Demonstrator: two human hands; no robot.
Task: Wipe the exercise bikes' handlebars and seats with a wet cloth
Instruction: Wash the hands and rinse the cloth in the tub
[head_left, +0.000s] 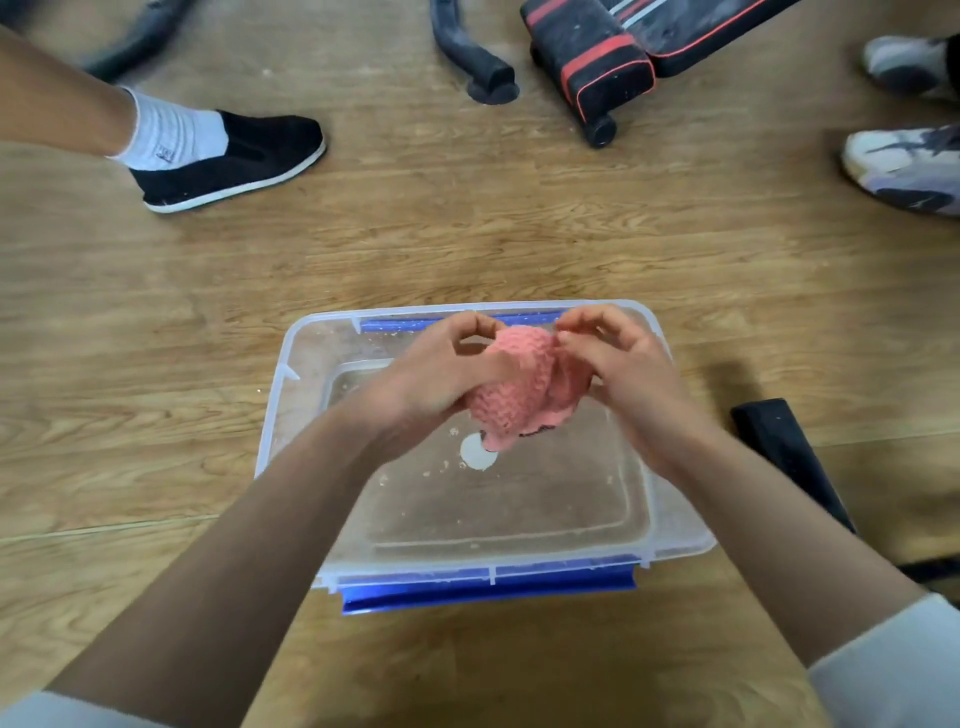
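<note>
A wet pink cloth (519, 387) hangs bunched above a clear plastic tub (291, 358) with blue latches that holds shallow water. My left hand (441, 371) grips the cloth from the left, and my right hand (618, 364) pinches its top right edge. The cloth's lower tip dangles just over the water, near a white round patch (475, 453) on the tub's bottom. No bike handlebar or seat can be made out for sure.
The tub stands on a wooden floor. A black and red padded bench (597, 57) and a black foam-covered bar (467, 47) lie at the top. One person's black shoe (234, 161) is at upper left, another's sneakers (904, 166) at upper right. A black bar (784, 457) lies right of the tub.
</note>
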